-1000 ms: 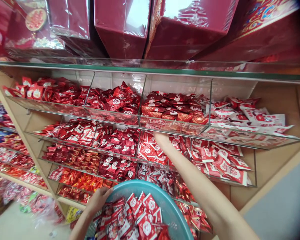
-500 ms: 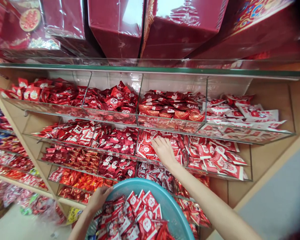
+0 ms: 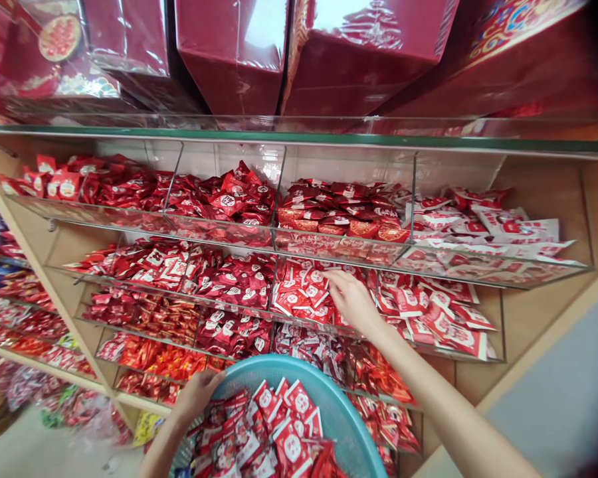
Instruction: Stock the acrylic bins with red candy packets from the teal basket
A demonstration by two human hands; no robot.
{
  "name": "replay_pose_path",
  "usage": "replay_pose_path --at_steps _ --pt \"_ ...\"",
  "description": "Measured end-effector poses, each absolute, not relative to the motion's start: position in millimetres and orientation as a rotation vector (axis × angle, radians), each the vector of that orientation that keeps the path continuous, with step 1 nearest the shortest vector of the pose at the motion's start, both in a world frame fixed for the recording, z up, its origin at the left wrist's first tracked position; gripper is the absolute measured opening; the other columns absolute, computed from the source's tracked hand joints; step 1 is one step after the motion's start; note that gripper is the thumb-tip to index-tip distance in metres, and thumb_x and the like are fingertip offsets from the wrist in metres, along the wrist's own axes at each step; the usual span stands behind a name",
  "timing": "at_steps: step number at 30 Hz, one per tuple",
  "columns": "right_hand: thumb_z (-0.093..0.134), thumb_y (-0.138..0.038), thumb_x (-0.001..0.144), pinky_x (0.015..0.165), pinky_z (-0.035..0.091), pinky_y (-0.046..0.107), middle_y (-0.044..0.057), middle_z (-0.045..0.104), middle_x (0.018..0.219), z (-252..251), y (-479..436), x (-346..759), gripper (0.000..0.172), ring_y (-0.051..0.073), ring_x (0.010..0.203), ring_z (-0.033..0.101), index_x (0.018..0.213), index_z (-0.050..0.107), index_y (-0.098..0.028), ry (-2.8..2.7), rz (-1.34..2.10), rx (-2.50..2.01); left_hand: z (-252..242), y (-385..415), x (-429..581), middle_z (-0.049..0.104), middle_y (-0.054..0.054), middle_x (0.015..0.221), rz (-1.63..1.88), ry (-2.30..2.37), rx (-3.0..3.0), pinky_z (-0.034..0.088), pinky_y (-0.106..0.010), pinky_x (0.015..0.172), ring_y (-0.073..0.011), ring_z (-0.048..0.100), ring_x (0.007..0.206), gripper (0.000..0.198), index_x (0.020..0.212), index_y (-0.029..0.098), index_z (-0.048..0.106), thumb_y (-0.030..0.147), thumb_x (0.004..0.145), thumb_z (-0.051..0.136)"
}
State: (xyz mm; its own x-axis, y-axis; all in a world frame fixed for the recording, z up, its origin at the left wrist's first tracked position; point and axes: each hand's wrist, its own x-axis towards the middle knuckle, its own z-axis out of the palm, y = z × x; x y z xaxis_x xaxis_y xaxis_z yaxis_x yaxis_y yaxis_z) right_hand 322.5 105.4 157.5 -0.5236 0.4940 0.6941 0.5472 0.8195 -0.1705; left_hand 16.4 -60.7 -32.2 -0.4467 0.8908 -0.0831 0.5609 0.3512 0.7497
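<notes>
Our left hand grasps the basket by its rim, probably for steadiness; whether the right hand grasps shelf packets, we cannot tell.

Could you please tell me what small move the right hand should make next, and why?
I would probably curl the right hand around a few red-and-white shelf packets: it is right at that pile, no packet shows clearly in its grasp, and the left hand holds the teal basin, where similar packets lie.
</notes>
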Motion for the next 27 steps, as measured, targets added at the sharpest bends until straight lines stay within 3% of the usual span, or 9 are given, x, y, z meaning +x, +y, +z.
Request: replay_pose_path --at_steps 5,8,12,16,22,27 --pt "0.038 -0.015 0.083 0.085 0.040 0.032 0.007 0.061 0.101 152 98 352 0.027 0.018 0.095 0.054 0.101 0.058 -0.018 -2.244 -0.055 -0.789 -27 -61 19 0.042 0.003 0.053 0.896 2.090 1.286 0.027 -0.022 0.051 -0.0122 0.038 0.054 0.050 0.058 0.016 0.052 0.063 0.065 0.039" --pt "0.038 -0.021 0.084 0.074 0.040 0.028 0.006 0.062 0.087 148 92 351 0.022 0.018 0.082 0.056 0.088 0.059 -0.018 -2.241 -0.068 -0.918 -27 -62 20 0.042 0.003 0.054 0.908 2.057 1.263 0.028 -0.022 0.051 -0.0123 0.038 0.055 0.051 0.059 0.016 0.051 0.065 0.064 0.040" --pt "0.037 -0.037 0.085 0.056 0.034 0.025 0.004 0.061 0.066 146 94 336 0.032 0.015 0.061 0.055 0.066 0.056 -0.019 -2.145 -0.003 -1.234 -27 -63 21 0.041 0.003 0.054 0.905 2.058 1.270 0.028 -0.023 0.052 -0.0127 0.039 0.055 0.053 0.059 0.016 0.051 0.067 0.063 0.039" --pt "0.041 -0.044 0.081 0.054 0.031 0.023 0.004 0.060 0.057 148 99 319 0.039 0.015 0.058 0.055 0.054 0.053 -0.019 -2.125 0.124 -1.356 -24 -65 22 0.044 0.003 0.055 0.904 2.046 1.257 0.029 -0.023 0.053 -0.0135 0.041 0.057 0.054 0.061 0.016 0.053 0.067 0.063 0.039" --pt "0.047 -0.037 0.076 0.055 0.035 0.023 0.005 0.060 0.049 155 99 310 0.038 0.016 0.057 0.058 0.043 0.047 -0.019 -2.110 0.243 -1.388 -26 -64 21 0.042 0.003 0.054 0.908 2.057 1.242 0.028 -0.022 0.051 -0.0127 0.039 0.055 0.054 0.059 0.015 0.052 0.067 0.063 0.039" --pt "0.043 -0.028 0.077 0.042 0.038 0.020 0.001 0.061 0.045 150 103 309 0.027 0.010 0.033 0.049 0.052 0.048 -0.018 -2.023 0.680 -1.272 -30 -62 18 0.042 0.003 0.054 0.912 2.052 1.252 0.029 -0.022 0.051 -0.0128 0.040 0.055 0.053 0.059 0.015 0.053 0.067 0.062 0.041"
